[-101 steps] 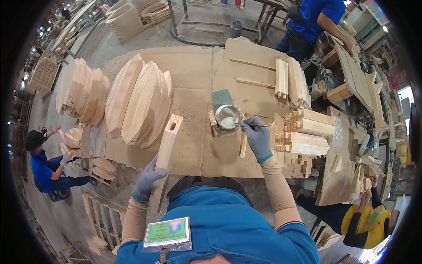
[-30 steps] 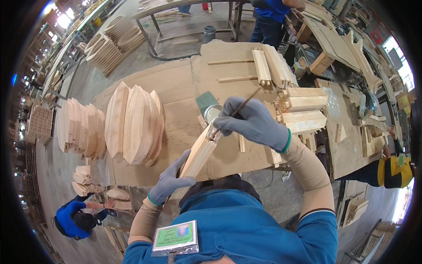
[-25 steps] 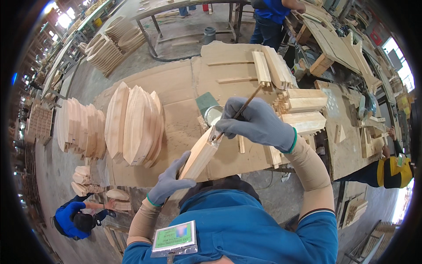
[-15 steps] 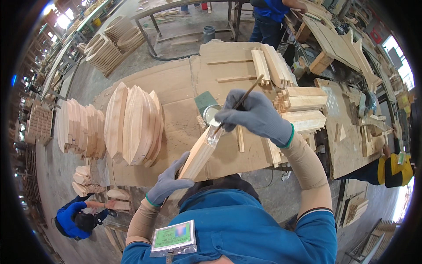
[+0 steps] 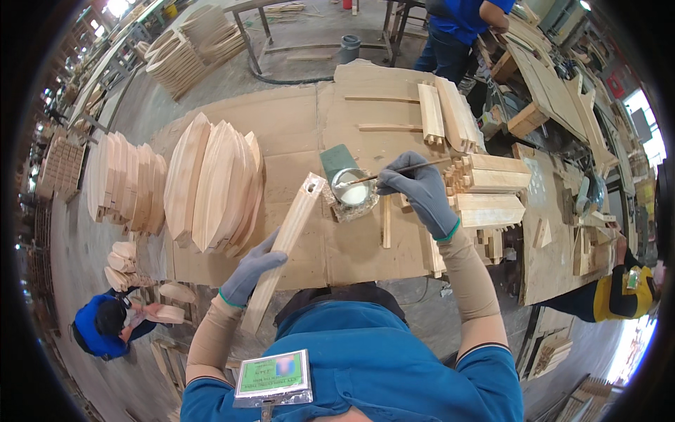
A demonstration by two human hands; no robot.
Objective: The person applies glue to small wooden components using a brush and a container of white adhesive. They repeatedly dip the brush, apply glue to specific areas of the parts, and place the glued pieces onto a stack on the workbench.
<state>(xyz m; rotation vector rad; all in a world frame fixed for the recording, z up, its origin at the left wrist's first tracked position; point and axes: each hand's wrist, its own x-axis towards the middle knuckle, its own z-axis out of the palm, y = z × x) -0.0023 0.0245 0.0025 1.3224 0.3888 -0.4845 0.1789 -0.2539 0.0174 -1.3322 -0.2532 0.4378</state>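
My left hand (image 5: 254, 270), in a grey glove, is closed around a pale wooden piece (image 5: 287, 243) held at a slant. A hole shows at the upper end of that piece. My right hand (image 5: 416, 186), gloved too, pinches a thin brush (image 5: 413, 167) by its handle. The brush's tip, coated white, is over the round cup of white glue (image 5: 349, 188). This cup stands on a crusted block beside a green flat piece (image 5: 338, 160), on cardboard (image 5: 299, 130). Right of my right hand lie wooden pieces with pegged ends (image 5: 492, 172).
Stacked curved wooden pieces (image 5: 211, 183) stand on the cardboard's left, with another stack (image 5: 126, 183) farther left. Wooden strips (image 5: 390, 128) lie toward the far side. A person in blue (image 5: 450, 35) stands beyond; another crouches at lower left (image 5: 105, 323); a third (image 5: 619, 292) is at the right.
The brush has moved from the end of the wooden piece to the glue cup, as my right hand shifted right. My left hand has lowered the wooden piece slightly left.
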